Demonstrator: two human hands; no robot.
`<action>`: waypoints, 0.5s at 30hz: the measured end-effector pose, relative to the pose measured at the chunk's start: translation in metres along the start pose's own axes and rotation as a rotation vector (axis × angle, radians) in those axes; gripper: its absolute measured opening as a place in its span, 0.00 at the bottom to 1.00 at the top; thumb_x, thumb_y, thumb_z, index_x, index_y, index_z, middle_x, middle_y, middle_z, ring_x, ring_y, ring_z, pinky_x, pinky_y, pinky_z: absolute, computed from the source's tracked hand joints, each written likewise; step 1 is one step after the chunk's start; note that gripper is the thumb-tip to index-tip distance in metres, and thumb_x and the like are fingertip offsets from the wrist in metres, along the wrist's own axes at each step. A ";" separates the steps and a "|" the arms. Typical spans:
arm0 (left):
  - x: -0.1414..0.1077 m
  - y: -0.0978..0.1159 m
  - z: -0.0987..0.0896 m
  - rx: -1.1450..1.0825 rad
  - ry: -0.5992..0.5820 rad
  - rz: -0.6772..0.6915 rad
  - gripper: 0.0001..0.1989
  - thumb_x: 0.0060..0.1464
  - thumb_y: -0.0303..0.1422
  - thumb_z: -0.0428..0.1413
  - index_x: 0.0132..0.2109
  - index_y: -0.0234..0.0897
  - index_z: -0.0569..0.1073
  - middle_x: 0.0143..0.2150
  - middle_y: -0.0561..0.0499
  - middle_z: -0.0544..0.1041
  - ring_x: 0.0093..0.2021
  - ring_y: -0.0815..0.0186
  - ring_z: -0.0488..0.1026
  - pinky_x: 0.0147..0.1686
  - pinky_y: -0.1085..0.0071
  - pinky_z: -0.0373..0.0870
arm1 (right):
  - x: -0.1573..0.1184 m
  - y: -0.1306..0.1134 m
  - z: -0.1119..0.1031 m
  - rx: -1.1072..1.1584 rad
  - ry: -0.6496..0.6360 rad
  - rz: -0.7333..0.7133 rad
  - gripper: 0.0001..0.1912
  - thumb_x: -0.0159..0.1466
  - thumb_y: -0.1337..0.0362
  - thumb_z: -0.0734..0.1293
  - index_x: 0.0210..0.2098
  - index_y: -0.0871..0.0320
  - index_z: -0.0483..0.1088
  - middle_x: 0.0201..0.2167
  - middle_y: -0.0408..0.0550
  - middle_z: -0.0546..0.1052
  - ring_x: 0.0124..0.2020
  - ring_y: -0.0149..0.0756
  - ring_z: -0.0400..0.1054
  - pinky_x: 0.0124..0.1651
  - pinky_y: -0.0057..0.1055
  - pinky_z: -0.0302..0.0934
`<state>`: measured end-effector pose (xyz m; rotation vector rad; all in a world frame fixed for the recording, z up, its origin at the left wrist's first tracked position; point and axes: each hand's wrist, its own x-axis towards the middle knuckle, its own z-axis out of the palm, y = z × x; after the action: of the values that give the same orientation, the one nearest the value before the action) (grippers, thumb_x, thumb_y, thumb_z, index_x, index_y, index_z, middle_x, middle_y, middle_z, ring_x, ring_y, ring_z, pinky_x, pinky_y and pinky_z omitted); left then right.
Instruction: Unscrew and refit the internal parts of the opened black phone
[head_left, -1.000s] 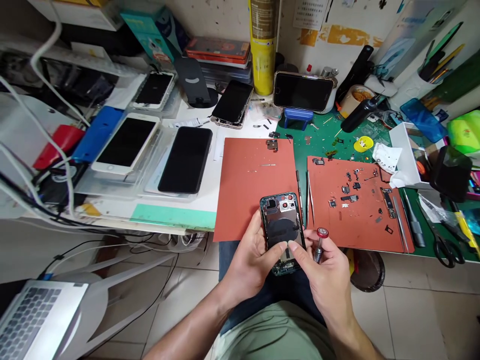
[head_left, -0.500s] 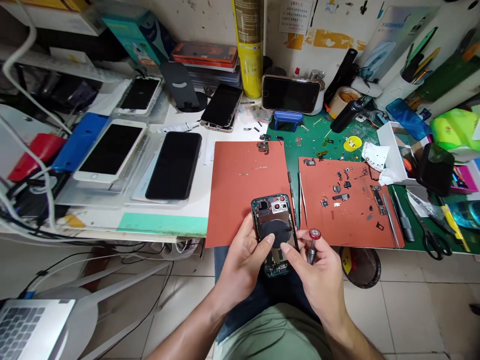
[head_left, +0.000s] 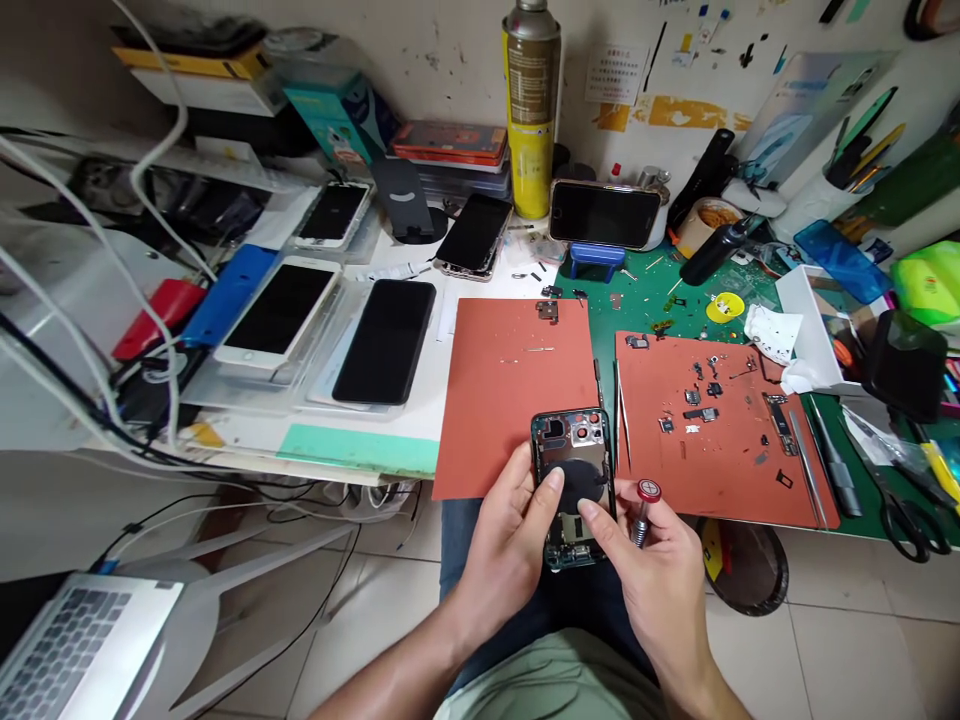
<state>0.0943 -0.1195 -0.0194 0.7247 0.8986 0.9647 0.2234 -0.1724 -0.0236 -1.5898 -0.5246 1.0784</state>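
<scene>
Sitting above the lap (head_left: 570, 600), the open phone (head_left: 576, 478) looks light and stiff but fragile inside, best held by its edges. The left hand (head_left: 506, 540) grips one side; the right hand (head_left: 660, 570) pinches the other, also holding a screwdriver (head_left: 649, 491).

The opened phone (head_left: 579, 478) shows dark innards, top toward twelve; the red-capped screwdriver (head_left: 648, 492) sits beside it at three o'clock.

Phone shell (head_left: 576, 486) partly behind the fingers (head_left: 516, 482), laptop (head_left: 94, 640) partly beyond the left edge
</scene>
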 end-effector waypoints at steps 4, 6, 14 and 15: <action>0.000 0.000 0.001 0.000 0.016 0.015 0.18 0.71 0.43 0.64 0.61 0.40 0.79 0.59 0.43 0.84 0.62 0.52 0.80 0.63 0.58 0.78 | 0.000 -0.001 -0.001 -0.020 0.012 -0.020 0.20 0.54 0.50 0.85 0.36 0.57 0.84 0.32 0.47 0.81 0.33 0.36 0.74 0.39 0.31 0.75; 0.000 -0.002 0.000 0.000 0.020 0.014 0.18 0.71 0.43 0.63 0.60 0.40 0.78 0.59 0.42 0.84 0.62 0.52 0.80 0.62 0.58 0.79 | 0.000 -0.001 -0.001 -0.018 0.004 -0.025 0.19 0.55 0.51 0.85 0.37 0.57 0.84 0.31 0.46 0.81 0.32 0.35 0.73 0.38 0.30 0.75; 0.000 -0.005 -0.002 0.108 0.059 0.057 0.17 0.72 0.45 0.62 0.58 0.39 0.79 0.56 0.43 0.85 0.55 0.56 0.83 0.57 0.63 0.80 | -0.002 -0.001 0.001 0.001 -0.036 -0.043 0.17 0.57 0.51 0.84 0.36 0.57 0.84 0.29 0.45 0.79 0.30 0.33 0.71 0.34 0.28 0.72; 0.000 -0.005 -0.002 0.125 0.060 0.069 0.17 0.73 0.45 0.61 0.58 0.38 0.79 0.55 0.43 0.85 0.55 0.57 0.83 0.56 0.64 0.81 | -0.002 -0.001 0.002 -0.006 -0.034 -0.050 0.18 0.57 0.50 0.84 0.36 0.57 0.84 0.29 0.45 0.79 0.30 0.34 0.71 0.34 0.28 0.72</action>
<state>0.0947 -0.1213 -0.0244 0.8417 0.9983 1.0019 0.2214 -0.1728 -0.0221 -1.5584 -0.5877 1.0684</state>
